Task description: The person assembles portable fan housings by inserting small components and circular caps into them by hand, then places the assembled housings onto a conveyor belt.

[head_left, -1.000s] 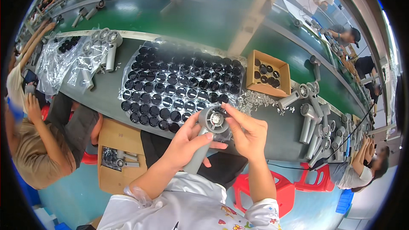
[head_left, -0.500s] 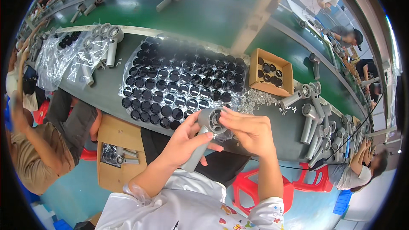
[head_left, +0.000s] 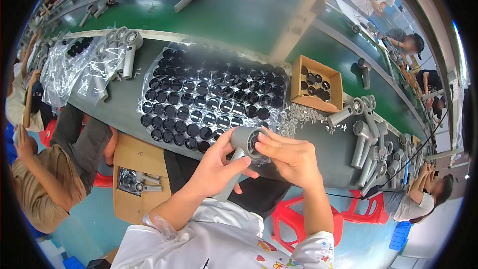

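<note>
At the dark table (head_left: 326, 157), grey device (head_left: 240, 138); beyond, green belt (head_left: 239, 22).

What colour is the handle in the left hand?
Grey; the handle in the left hand shows best in the head view.

The right hand (head_left: 297, 162) hides part of the grey device's head (head_left: 242, 138), seemingly its centre.
</note>
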`<state>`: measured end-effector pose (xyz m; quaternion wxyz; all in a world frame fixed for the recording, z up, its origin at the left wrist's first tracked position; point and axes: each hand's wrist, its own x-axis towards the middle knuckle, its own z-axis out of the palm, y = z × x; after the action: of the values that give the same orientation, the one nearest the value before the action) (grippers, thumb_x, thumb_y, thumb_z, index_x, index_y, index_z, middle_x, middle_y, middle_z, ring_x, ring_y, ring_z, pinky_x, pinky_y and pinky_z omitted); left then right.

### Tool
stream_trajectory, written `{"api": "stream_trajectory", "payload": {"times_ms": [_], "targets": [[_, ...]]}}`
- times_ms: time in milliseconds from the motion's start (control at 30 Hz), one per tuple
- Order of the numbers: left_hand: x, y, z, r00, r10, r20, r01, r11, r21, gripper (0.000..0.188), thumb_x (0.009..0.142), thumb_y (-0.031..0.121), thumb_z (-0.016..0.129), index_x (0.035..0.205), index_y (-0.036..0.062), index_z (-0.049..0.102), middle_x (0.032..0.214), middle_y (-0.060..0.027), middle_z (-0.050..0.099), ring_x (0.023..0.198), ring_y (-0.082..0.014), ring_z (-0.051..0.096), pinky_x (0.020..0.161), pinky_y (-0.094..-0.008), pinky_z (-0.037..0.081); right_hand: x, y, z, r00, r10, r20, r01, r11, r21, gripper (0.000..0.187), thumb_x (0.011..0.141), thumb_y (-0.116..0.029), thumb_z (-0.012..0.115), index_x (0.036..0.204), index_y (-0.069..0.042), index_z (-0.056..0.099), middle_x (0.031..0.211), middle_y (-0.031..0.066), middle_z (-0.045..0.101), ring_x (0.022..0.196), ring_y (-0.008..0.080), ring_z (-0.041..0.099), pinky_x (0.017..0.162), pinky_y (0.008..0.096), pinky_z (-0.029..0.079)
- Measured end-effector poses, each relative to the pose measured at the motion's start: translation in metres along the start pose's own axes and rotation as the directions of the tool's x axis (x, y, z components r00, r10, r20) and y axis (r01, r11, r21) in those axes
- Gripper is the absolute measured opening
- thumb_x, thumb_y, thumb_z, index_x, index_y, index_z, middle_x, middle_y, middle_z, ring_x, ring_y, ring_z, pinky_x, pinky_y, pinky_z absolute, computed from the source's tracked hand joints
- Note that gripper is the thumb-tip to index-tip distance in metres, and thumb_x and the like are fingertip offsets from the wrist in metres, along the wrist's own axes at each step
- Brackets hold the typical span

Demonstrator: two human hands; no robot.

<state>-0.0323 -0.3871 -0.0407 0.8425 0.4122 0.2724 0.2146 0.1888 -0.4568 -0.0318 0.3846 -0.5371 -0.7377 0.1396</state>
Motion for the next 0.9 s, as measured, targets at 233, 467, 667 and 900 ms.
{"api": "stream_trajectory", "payload": {"times_ms": [233, 467, 667, 900], "targets": [[0.002, -0.004, 0.002, 1.000, 0.022, -0.016, -0.021, 0.999, 0.037, 0.069, 0.101, 0.002, 0.060, 0.160, 0.0056, 0.024, 0.138, -0.0170, 0.060, 0.092, -0.0264, 0.077, 0.047, -0.0291, 0.061, -0.003, -0.006, 0.003, 1.000, -0.028, 0.014, 0.029, 0.994, -0.106, 0.049, 0.074, 0.011, 0.070, 0.118, -0.008, 0.079, 0.120, 0.0140, 0.076, 0.121, 0.0363, 0.070, 0.095, 0.0390, 0.062], [0.008, -0.007, 0.005, 0.995, 0.082, -0.063, -0.071, 0.985, 0.158, 0.075, 0.099, -0.001, 0.061, 0.162, 0.0053, 0.020, 0.138, -0.0191, 0.059, 0.091, -0.0243, 0.077, 0.047, -0.0279, 0.060, 0.001, -0.022, 0.005, 0.996, -0.083, 0.043, 0.093, 0.922, -0.377, 0.045, 0.072, 0.005, 0.077, 0.116, -0.005, 0.078, 0.120, 0.0176, 0.076, 0.118, 0.0394, 0.071, 0.090, 0.0412, 0.063], [0.008, 0.004, 0.004, 0.988, 0.150, 0.036, -0.153, 0.984, 0.096, 0.077, 0.097, 0.000, 0.066, 0.161, 0.0011, 0.024, 0.137, -0.0175, 0.060, 0.093, -0.0220, 0.076, 0.047, -0.0266, 0.059, 0.003, -0.025, -0.005, 0.943, 0.261, -0.205, -0.199, 0.939, 0.280, 0.062, 0.082, 0.002, 0.080, 0.141, 0.002, 0.063, 0.125, 0.0195, 0.075, 0.117, 0.0264, 0.072, 0.097, 0.0363, 0.058], [0.004, 0.005, 0.003, 0.984, 0.161, 0.079, -0.174, 0.962, 0.213, 0.080, 0.093, -0.001, 0.069, 0.162, -0.0016, 0.027, 0.133, -0.0157, 0.062, 0.091, -0.0195, 0.076, 0.051, -0.0257, 0.061, 0.003, -0.025, -0.008, 0.848, 0.510, 0.143, -0.527, 0.781, 0.335, 0.071, 0.082, -0.013, 0.090, 0.144, 0.004, 0.059, 0.124, 0.0203, 0.075, 0.112, 0.0219, 0.073, 0.095, 0.0348, 0.058]]}}
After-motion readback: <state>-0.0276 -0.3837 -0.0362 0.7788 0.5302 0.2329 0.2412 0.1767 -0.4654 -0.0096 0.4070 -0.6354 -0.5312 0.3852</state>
